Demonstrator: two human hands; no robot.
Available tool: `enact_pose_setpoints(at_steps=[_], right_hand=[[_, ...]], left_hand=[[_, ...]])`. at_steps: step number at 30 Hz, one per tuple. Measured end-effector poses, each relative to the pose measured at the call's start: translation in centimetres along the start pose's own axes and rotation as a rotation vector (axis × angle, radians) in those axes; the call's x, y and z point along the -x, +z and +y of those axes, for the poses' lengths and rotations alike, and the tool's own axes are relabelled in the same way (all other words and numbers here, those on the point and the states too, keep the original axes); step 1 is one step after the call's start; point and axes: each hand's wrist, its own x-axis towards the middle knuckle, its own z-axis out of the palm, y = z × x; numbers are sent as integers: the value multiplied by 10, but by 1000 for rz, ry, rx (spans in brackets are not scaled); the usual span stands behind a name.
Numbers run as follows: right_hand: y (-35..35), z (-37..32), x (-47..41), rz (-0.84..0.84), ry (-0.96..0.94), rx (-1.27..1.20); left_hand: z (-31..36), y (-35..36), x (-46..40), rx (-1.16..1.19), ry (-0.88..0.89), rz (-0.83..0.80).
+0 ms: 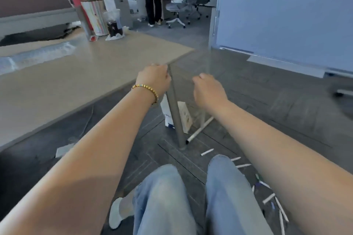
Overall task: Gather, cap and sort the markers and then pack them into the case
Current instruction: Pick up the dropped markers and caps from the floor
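Left hand (152,79), beaded gold bracelet (146,89) at wrist: fingers curled round the beige tabletop (76,74) corner. Right hand (207,89): loosely curled in the air, holding nothing. Slim white markers (269,197): scattered on grey carpet floor (267,101) beside the right leg, near grey table leg (175,116)
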Motion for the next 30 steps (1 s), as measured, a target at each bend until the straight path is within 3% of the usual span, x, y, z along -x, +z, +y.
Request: enact_pose_setpoints(at_steps=[7,14,25,30], right_hand=[[79,129,38,-171,204,75],[222,208,33,-394,388,-45],[469,302,18,-665,535,-115],[549,317,32,-727,868,-267]], left_hand=[[90,125,-30,21,163,-217],[107,300,-66,4,178,-491],[103,582,-116,-138,201,-759],[104,663,-115,-211,224,-852]])
